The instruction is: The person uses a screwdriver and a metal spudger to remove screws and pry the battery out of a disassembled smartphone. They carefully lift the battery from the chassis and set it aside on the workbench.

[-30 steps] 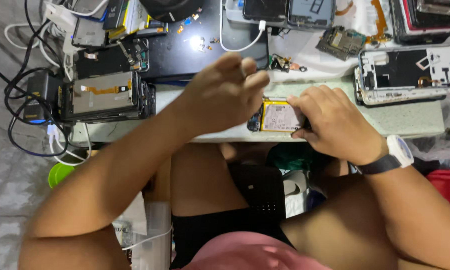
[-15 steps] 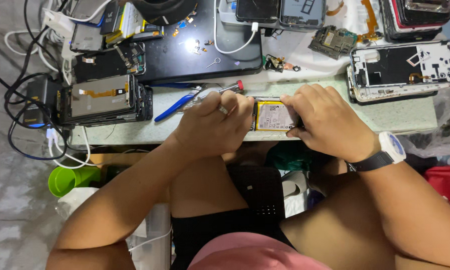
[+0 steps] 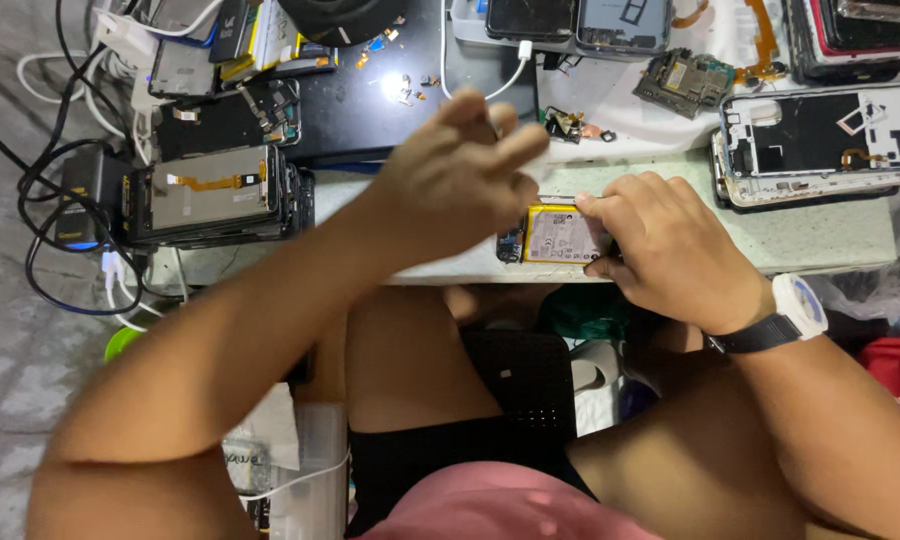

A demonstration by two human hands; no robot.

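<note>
Head view: an opened phone (image 3: pixel 555 232) with a yellow-edged battery showing is being held down on the near edge of the table (image 3: pixel 820 235) by the right hand (image 3: pixel 665 250), whose fingers are curled over the phone's right end and are gripping it. A watch with a white case (image 3: pixel 798 305) is being worn on that wrist. The left hand (image 3: pixel 460 175) is being held in the air just left of and above the phone, its fingers loosely bunched and pointing right; whether anything is pinched between them cannot be told, since the hand is blurred.

Compared with half a second ago, the left hand is no longer being pressed against the phone's left end; it has been lifted clear and moved toward the far side, so the phone's left end is now being exposed. The right hand is being kept in the same grip.

Left on the table, a stack of phone screens (image 3: pixel 210 195) is being left untouched. At the far right a white phone frame (image 3: pixel 820 140) is lying open, and a small green circuit board (image 3: pixel 685 80) is lying farther away beside it.
</note>
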